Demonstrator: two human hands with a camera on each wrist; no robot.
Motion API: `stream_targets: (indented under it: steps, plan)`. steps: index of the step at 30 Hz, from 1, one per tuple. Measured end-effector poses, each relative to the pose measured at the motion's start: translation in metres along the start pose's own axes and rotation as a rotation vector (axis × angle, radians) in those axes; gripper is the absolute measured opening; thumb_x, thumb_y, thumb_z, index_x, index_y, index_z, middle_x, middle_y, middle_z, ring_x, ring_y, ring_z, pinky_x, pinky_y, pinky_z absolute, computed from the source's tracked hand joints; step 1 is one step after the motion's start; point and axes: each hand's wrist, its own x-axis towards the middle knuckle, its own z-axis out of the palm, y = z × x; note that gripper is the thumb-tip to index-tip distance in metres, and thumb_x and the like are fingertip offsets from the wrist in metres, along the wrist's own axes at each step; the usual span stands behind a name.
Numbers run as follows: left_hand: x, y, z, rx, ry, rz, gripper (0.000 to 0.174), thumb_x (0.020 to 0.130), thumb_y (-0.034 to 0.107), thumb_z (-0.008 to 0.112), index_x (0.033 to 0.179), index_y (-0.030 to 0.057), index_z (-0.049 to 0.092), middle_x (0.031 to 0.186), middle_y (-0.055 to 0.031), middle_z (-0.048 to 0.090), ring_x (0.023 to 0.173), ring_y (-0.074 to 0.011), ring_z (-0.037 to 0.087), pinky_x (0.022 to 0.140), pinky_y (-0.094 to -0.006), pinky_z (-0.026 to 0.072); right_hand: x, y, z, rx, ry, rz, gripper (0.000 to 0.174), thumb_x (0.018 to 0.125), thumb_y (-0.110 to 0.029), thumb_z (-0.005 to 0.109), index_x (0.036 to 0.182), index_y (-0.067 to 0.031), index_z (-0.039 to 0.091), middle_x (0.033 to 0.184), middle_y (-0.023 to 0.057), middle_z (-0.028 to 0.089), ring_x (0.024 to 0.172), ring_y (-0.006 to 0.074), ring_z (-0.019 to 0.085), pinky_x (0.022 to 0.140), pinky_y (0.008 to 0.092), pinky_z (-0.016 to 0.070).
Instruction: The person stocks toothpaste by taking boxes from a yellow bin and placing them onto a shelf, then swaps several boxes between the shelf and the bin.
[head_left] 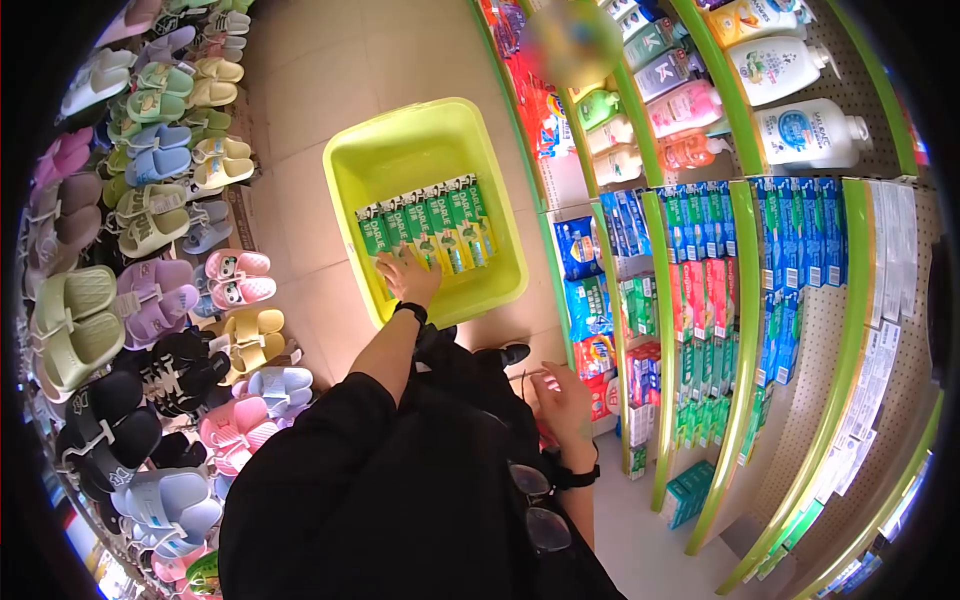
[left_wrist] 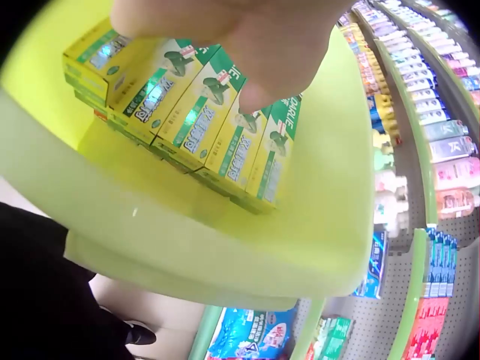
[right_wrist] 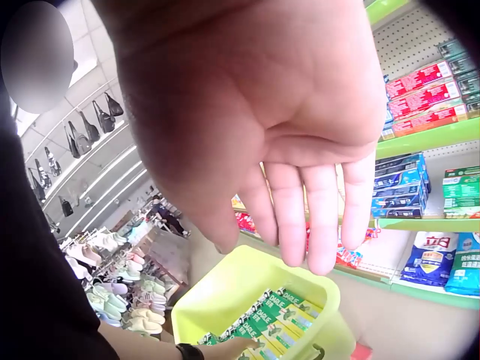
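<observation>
A yellow-green plastic tub (head_left: 430, 140) stands on the floor in front of me. Inside it, DARLIE toothpaste boxes (head_left: 440, 215) in green and yellow lie side by side in a row. My left hand (head_left: 412, 278) reaches over the tub's near rim and rests on the near left part of the row, its fingers spread. In the left wrist view, the thumb touches the boxes' top and the fingertips lie by the leftmost box. My right hand (head_left: 565, 405) hangs beside the shelves and holds nothing; the right wrist view shows its palm (right_wrist: 262, 112) with fingers extended.
Shelves on the right hold toothpaste boxes (head_left: 700, 300), detergent bags (head_left: 590, 305) and pump bottles (head_left: 810, 135). Racks of slippers (head_left: 160, 290) line the left side. Tiled floor (head_left: 300, 90) runs between them. Glasses (head_left: 545, 525) hang at my chest.
</observation>
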Motion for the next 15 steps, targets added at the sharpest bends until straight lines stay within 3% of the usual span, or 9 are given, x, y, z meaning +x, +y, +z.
stream_targets:
  steps: [1, 6, 8, 12, 15]
  plan:
    - [0.000, 0.001, -0.005, -0.012, -0.011, 0.020, 0.091, 0.083, 0.042, 0.078, 0.162, 0.0135, 0.040, 0.170, -0.0357, 0.004, 0.157, -0.0534, 0.009, 0.122, -0.0640, 0.0270, -0.001, 0.003, 0.001, 0.017, -0.008, 0.042, 0.029, 0.093, -0.021, 0.079, 0.113, -0.0009, 0.074, 0.096, 0.0171, 0.075, 0.084, 0.0313, 0.074, 0.075, 0.0413, 0.0587]
    - [0.020, -0.012, -0.004, -0.032, -0.024, 0.036, 0.091, 0.083, 0.038, 0.077, 0.162, 0.0127, 0.040, 0.169, -0.0347, 0.005, 0.152, -0.0528, 0.018, 0.119, -0.0609, 0.0345, 0.002, 0.001, 0.005, 0.021, 0.063, 0.071, 0.028, 0.093, -0.021, 0.079, 0.112, -0.0005, 0.074, 0.098, 0.0187, 0.075, 0.087, 0.0323, 0.075, 0.076, 0.0422, 0.0587]
    - [0.026, -0.013, 0.006, -0.101, 0.129, -0.036, 0.083, 0.083, 0.037, 0.076, 0.157, 0.0116, 0.048, 0.168, -0.0348, 0.013, 0.151, -0.0511, 0.022, 0.118, -0.0585, 0.0371, 0.002, -0.001, 0.006, 0.021, 0.084, 0.000, 0.029, 0.093, -0.020, 0.079, 0.113, -0.0004, 0.073, 0.099, 0.0191, 0.075, 0.087, 0.0326, 0.075, 0.076, 0.0423, 0.0586]
    - [0.043, -0.018, 0.006, -0.155, 0.126, -0.071, 0.067, 0.083, 0.038, 0.072, 0.143, 0.0083, 0.064, 0.162, -0.0360, 0.029, 0.147, -0.0511, 0.030, 0.116, -0.0582, 0.0386, -0.001, -0.008, 0.005, -0.026, 0.081, -0.035, 0.029, 0.094, -0.020, 0.079, 0.114, -0.0005, 0.073, 0.098, 0.0182, 0.075, 0.086, 0.0327, 0.074, 0.076, 0.0425, 0.0584]
    - [0.028, -0.005, -0.018, -0.199, 0.114, -0.133, 0.068, 0.083, 0.040, 0.073, 0.142, 0.0083, 0.064, 0.163, -0.0351, 0.029, 0.146, -0.0502, 0.031, 0.116, -0.0575, 0.0382, 0.000, -0.009, 0.008, 0.019, 0.022, 0.010, 0.029, 0.094, -0.020, 0.079, 0.114, -0.0006, 0.073, 0.095, 0.0159, 0.073, 0.083, 0.0311, 0.072, 0.074, 0.0416, 0.0576]
